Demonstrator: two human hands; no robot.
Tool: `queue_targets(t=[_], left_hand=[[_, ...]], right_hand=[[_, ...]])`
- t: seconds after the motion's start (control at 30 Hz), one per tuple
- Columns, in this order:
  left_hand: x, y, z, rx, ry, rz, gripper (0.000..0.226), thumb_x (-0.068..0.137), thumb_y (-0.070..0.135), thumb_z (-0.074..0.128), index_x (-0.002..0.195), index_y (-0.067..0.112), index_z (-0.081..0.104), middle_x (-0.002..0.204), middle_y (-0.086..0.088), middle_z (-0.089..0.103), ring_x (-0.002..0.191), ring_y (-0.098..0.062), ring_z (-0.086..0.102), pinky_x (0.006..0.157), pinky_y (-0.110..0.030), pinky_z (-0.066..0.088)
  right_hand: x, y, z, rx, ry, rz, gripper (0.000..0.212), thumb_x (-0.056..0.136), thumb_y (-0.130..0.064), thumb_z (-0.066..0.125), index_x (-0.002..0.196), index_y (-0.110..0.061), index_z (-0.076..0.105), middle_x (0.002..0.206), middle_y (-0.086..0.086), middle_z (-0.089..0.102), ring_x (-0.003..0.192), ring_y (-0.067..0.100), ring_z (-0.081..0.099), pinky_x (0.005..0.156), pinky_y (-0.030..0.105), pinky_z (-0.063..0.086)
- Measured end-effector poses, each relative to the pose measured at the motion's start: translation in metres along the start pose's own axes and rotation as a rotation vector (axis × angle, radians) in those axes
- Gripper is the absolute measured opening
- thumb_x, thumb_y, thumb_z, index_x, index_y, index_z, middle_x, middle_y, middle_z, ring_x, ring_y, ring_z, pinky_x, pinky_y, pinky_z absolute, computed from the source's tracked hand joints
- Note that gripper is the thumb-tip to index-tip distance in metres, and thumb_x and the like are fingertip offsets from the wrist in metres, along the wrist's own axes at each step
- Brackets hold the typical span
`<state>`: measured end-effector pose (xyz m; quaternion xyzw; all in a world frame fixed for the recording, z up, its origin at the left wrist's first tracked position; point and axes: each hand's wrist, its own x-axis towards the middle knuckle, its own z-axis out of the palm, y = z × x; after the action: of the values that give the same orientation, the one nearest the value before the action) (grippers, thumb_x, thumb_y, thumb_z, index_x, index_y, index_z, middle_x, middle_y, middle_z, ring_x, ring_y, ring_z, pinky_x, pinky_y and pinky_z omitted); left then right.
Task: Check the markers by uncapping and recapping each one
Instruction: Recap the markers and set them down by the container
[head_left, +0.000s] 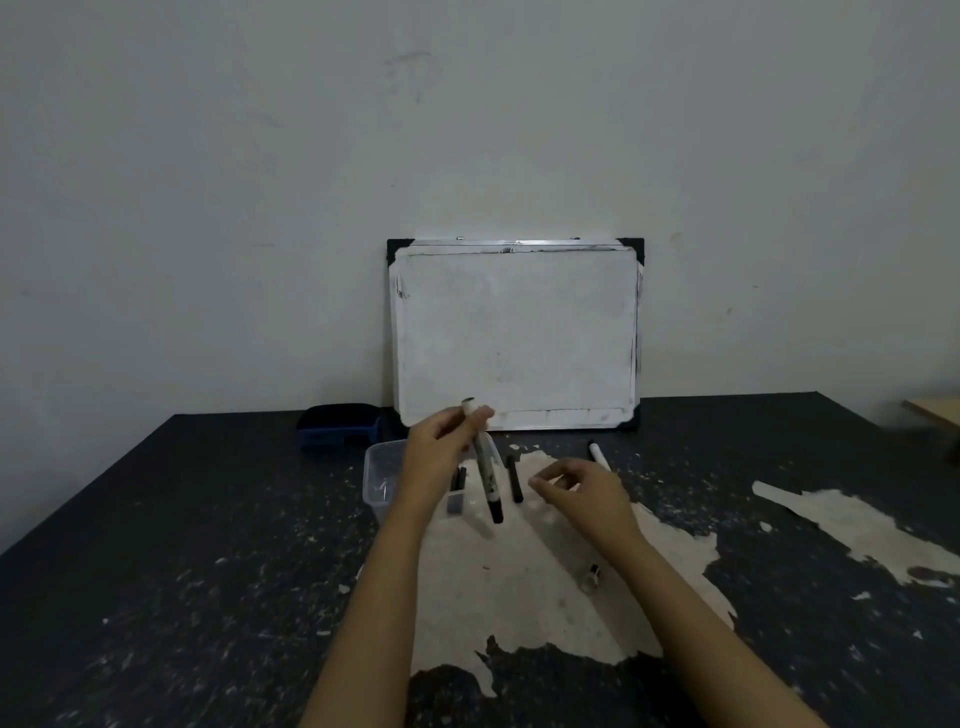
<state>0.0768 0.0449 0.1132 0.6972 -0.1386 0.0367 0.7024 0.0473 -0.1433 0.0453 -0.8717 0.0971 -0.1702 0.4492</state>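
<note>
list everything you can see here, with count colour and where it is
whiteboard: 1, white with black corners, leaning on the wall at the back of the table
eraser: 1, blue and black, left of the whiteboard
plastic tub: 1, clear, behind the left hand
held marker: 1, white barrel, black cap pointing down, in the left hand
marker on table: 1, black, between the hands
far marker: 1, white and black, behind the right hand
small object: 1, too small to identify, near the right forearm
table: 1, dark, surface peeling pale
left hand: gripping the held marker
right hand: empty, fingers curled
</note>
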Motion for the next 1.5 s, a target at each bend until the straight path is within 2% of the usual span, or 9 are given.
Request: queue_targets(t=[0.13,0.23,0.5,0.67,0.83,1.03,1.17,1.33,1.5], left_hand=[[0.005,0.003,-0.014,-0.043,0.053,0.004,0.029,0.087,0.031,0.065,0.106,0.010,0.073,0.088,0.003,0.070,0.079,-0.010,0.059,0.060,-0.012,0.048],[0.006,0.003,-0.018,-0.039,0.053,0.013,0.028,0.088,0.030,0.065,0.105,0.010,0.073,0.088,0.002,0.069,0.078,-0.009,0.060,0.055,-0.006,0.047],[0.004,0.002,-0.014,-0.098,-0.022,-0.012,0.015,0.088,0.029,0.064,0.098,0.021,0.072,0.093,-0.005,0.067,0.090,-0.015,0.062,0.072,-0.015,0.052],[0.000,0.002,-0.010,-0.227,-0.149,-0.111,0.021,0.085,0.029,0.068,0.100,0.015,0.077,0.082,-0.003,0.069,0.078,-0.019,0.069,0.067,-0.024,0.057],[0.002,0.000,-0.009,-0.103,-0.155,-0.097,0.029,0.085,0.029,0.069,0.111,0.015,0.069,0.087,-0.005,0.073,0.078,-0.018,0.070,0.068,-0.025,0.058],[0.003,-0.001,-0.008,-0.068,-0.160,-0.090,0.029,0.086,0.027,0.069,0.109,0.010,0.067,0.092,-0.007,0.074,0.074,-0.018,0.069,0.062,-0.024,0.057],[0.000,-0.003,-0.009,-0.020,-0.174,-0.081,0.023,0.086,0.028,0.069,0.103,0.013,0.070,0.094,-0.007,0.074,0.075,-0.018,0.067,0.066,-0.028,0.055],[0.001,-0.006,-0.010,0.051,-0.206,-0.079,0.010,0.088,0.024,0.067,0.094,0.019,0.073,0.090,-0.004,0.074,0.072,-0.017,0.066,0.072,-0.030,0.056],[0.000,-0.006,-0.005,0.059,-0.277,-0.078,0.011,0.090,0.029,0.064,0.094,0.025,0.073,0.096,-0.005,0.075,0.077,-0.016,0.069,0.070,-0.024,0.057]], right_hand=[[0.016,0.000,0.023,-0.208,-0.028,0.018,0.024,0.077,-0.054,0.076,0.085,-0.032,0.070,0.079,-0.013,0.069,0.076,0.007,0.067,0.067,0.031,0.058],[0.020,-0.006,0.036,-0.322,0.009,0.023,0.028,0.076,-0.055,0.074,0.087,-0.030,0.070,0.087,-0.011,0.069,0.083,0.010,0.067,0.063,0.026,0.048],[0.026,-0.001,0.029,-0.276,0.076,0.077,0.016,0.078,-0.037,0.074,0.087,-0.024,0.073,0.081,-0.007,0.073,0.074,0.009,0.066,0.070,0.034,0.060],[0.028,-0.019,-0.018,-0.009,0.177,-0.188,0.006,0.085,-0.024,0.074,0.091,-0.024,0.072,0.091,-0.005,0.068,0.081,0.006,0.062,0.069,0.025,0.048],[0.023,-0.049,-0.052,-0.028,0.178,-0.416,0.011,0.093,-0.028,0.068,0.104,-0.029,0.072,0.099,-0.010,0.063,0.079,0.002,0.056,0.061,0.014,0.041],[0.023,-0.053,-0.058,-0.114,0.135,-0.476,0.011,0.094,-0.029,0.067,0.104,-0.033,0.070,0.102,-0.009,0.063,0.082,0.006,0.059,0.065,0.019,0.042],[0.021,-0.055,-0.061,-0.240,0.142,-0.524,0.012,0.094,-0.026,0.066,0.104,-0.031,0.071,0.102,-0.007,0.059,0.069,0.004,0.053,0.063,0.020,0.044],[0.022,-0.065,-0.066,-0.422,0.188,-0.630,0.013,0.094,-0.020,0.066,0.100,-0.029,0.072,0.101,-0.005,0.058,0.066,0.014,0.054,0.063,0.036,0.051],[0.019,-0.069,-0.058,-0.414,0.125,-0.688,0.016,0.094,-0.015,0.065,0.101,-0.027,0.073,0.106,-0.005,0.059,0.068,0.006,0.050,0.071,0.034,0.048]])
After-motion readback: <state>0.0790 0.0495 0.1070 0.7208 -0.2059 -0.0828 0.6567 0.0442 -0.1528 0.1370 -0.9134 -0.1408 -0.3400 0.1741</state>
